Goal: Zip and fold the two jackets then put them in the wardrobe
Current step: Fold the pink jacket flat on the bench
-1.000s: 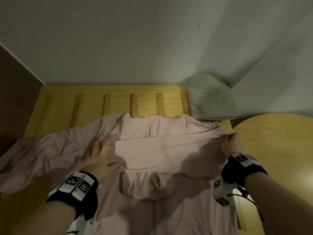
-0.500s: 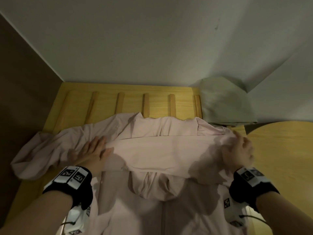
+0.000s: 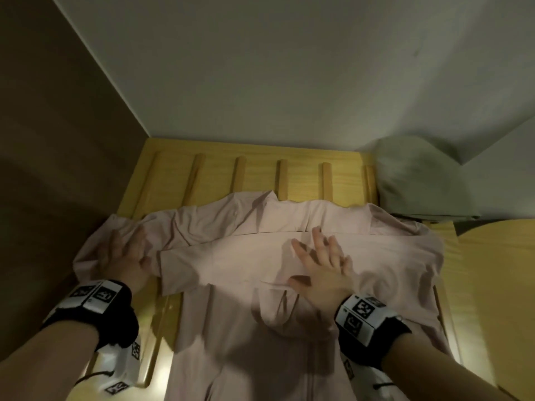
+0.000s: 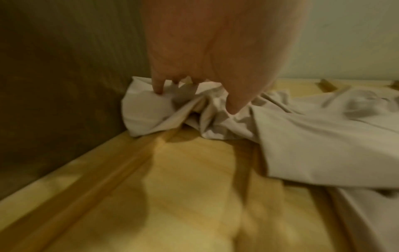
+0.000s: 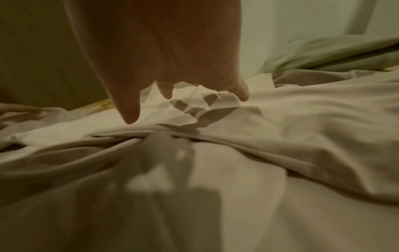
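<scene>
A pale pink jacket (image 3: 231, 256) lies front up on a wooden slatted bed frame (image 3: 254, 175), one sleeve folded flat across its chest. My right hand (image 3: 321, 261) rests flat on that folded sleeve, fingers (image 5: 129, 110) spread and straight. My left hand (image 3: 124, 253) lies on the other sleeve, bunched at the jacket's left edge. In the left wrist view its fingertips (image 4: 156, 87) press into the crumpled cloth (image 4: 172, 109). A folded green jacket (image 3: 419, 183) sits at the back right corner against the wall.
A brown panel (image 3: 58, 169) stands close along the left side of the bed frame. A rounded wooden board (image 3: 498, 285) lies to the right. White walls close off the back. Bare slats show beyond the pink jacket's collar.
My right hand let go of the jacket's right edge and moved left onto the folded sleeve, now flat. My left hand slid left from the folded sleeve's end onto the bunched sleeve.
</scene>
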A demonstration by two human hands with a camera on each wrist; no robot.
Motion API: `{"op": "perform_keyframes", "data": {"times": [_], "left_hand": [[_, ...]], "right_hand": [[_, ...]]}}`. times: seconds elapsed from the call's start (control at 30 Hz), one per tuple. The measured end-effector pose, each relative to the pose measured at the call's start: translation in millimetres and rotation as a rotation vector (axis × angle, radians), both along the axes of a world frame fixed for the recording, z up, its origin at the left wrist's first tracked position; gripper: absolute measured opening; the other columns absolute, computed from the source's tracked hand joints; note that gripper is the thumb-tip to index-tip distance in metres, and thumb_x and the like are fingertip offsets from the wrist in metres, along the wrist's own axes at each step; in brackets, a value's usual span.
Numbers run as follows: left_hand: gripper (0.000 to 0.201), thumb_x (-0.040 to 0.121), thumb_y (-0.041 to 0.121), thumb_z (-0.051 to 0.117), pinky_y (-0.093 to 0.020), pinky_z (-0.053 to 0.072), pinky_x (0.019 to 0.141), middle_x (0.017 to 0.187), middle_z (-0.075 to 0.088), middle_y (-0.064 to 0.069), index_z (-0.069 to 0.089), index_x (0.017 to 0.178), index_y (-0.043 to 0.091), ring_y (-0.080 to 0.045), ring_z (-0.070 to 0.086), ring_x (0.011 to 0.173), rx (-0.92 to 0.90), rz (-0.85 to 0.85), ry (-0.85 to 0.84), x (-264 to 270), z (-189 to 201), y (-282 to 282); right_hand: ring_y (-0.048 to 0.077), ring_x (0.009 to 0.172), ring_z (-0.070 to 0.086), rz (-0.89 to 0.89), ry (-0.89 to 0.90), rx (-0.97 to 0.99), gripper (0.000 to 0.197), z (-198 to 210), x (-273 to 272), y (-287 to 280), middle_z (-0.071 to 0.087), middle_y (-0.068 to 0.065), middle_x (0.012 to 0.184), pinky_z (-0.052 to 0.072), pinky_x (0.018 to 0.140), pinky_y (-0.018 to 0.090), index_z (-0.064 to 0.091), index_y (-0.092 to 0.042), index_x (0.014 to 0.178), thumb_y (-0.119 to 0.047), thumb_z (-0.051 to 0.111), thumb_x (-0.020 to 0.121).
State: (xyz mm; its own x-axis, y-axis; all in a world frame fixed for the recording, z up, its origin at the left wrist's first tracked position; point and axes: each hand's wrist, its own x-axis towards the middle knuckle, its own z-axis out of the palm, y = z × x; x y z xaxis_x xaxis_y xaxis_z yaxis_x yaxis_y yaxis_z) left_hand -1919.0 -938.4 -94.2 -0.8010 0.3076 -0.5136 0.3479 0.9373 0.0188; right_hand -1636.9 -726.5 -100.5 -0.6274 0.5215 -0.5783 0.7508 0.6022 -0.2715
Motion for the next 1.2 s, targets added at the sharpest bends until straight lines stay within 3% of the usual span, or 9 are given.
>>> {"op": "perform_keyframes", "data": {"times": [0.13, 0.23, 0.33, 0.43, 0.6, 0.67, 0.83, 1.1, 1.2], "left_hand": [[0.068, 0.096, 0.028, 0.045, -0.048, 0.026, 0.11, 0.151, 0.024, -0.014, 0.002, 0.149, 0.03, -0.035, 0.027, 0.136, 0.027, 0.023, 0.018, -18, 11, -15], [0.054, 0.096, 0.02, 0.04, -0.046, 0.036, 0.103, 0.144, 0.034, -0.014, 0.019, 0.146, 0.027, -0.036, 0.037, 0.127, 0.012, -0.015, 0.06, -25, 17, -18], [0.049, 0.091, 0.03, 0.047, -0.046, 0.038, 0.092, 0.131, 0.036, -0.016, 0.03, 0.137, 0.03, -0.038, 0.043, 0.113, 0.016, -0.023, 0.124, -33, 23, -18], [0.041, 0.089, 0.053, 0.043, -0.042, 0.042, 0.082, 0.103, 0.051, -0.021, 0.042, 0.102, 0.015, -0.036, 0.052, 0.091, 0.076, 0.042, 0.147, -39, 33, -12], [0.028, 0.098, 0.018, 0.032, -0.041, 0.045, 0.092, 0.126, 0.041, -0.014, 0.045, 0.121, 0.007, -0.031, 0.048, 0.109, -0.19, 0.007, 0.107, -39, 35, -1], [0.035, 0.099, 0.023, 0.031, -0.036, 0.042, 0.094, 0.133, 0.035, -0.009, 0.045, 0.129, 0.013, -0.026, 0.041, 0.118, -0.237, -0.117, 0.114, -39, 32, 3], [0.034, 0.094, 0.031, 0.048, -0.035, 0.035, 0.096, 0.132, 0.044, -0.002, 0.046, 0.126, 0.02, -0.023, 0.041, 0.122, 0.102, -0.408, 0.126, -32, 11, 20], [0.023, 0.097, 0.024, 0.038, -0.042, 0.044, 0.087, 0.126, 0.044, -0.01, 0.043, 0.117, 0.014, -0.029, 0.048, 0.11, 0.046, -0.261, -0.012, -26, -10, 23], [0.028, 0.091, 0.025, 0.05, -0.039, 0.044, 0.087, 0.123, 0.045, -0.01, 0.041, 0.114, 0.013, -0.029, 0.048, 0.11, -0.009, -0.257, 0.001, -31, -7, 24]], "right_hand": [[0.031, 0.137, -0.034, 0.062, -0.033, -0.033, 0.076, -2, -18, -15, -0.036, -0.007, 0.15, -0.009, 0.109, 0.062, -0.009, -0.051, 0.142, -0.055, 0.045, 0.088], [0.028, 0.136, -0.035, 0.113, -0.022, -0.016, 0.074, -6, -25, -24, -0.035, -0.01, 0.15, -0.011, 0.109, 0.061, -0.008, -0.052, 0.142, -0.049, 0.044, 0.089], [0.028, 0.141, -0.025, 0.13, -0.034, -0.043, 0.07, -9, -31, -28, -0.028, -0.015, 0.152, -0.005, 0.111, 0.061, -0.001, -0.053, 0.142, -0.046, 0.044, 0.088], [0.028, 0.142, -0.02, 0.134, -0.045, -0.053, 0.067, -9, -34, -29, -0.025, -0.016, 0.153, 0.0, 0.111, 0.061, 0.004, -0.052, 0.142, -0.047, 0.043, 0.089], [0.027, 0.142, -0.019, 0.119, -0.052, -0.059, 0.071, -12, -37, -26, -0.024, -0.021, 0.151, 0.004, 0.111, 0.061, 0.005, -0.053, 0.141, -0.047, 0.045, 0.083], [0.025, 0.142, -0.02, 0.118, -0.05, -0.057, 0.074, -15, -36, -24, -0.025, -0.024, 0.149, 0.003, 0.11, 0.061, 0.004, -0.055, 0.139, -0.049, 0.047, 0.079], [0.023, 0.143, -0.019, 0.142, -0.023, -0.031, 0.069, -21, -31, -21, -0.024, -0.027, 0.148, 0.004, 0.11, 0.058, 0.003, -0.058, 0.137, -0.056, 0.043, 0.08], [0.024, 0.143, -0.02, 0.177, -0.059, -0.052, 0.07, -12, -34, -20, -0.025, -0.022, 0.15, 0.005, 0.112, 0.058, 0.004, -0.056, 0.14, -0.05, 0.048, 0.086], [0.024, 0.143, -0.02, 0.174, -0.067, -0.058, 0.071, -9, -35, -20, -0.026, -0.02, 0.151, 0.005, 0.113, 0.058, 0.003, -0.056, 0.141, -0.049, 0.048, 0.086]]}}
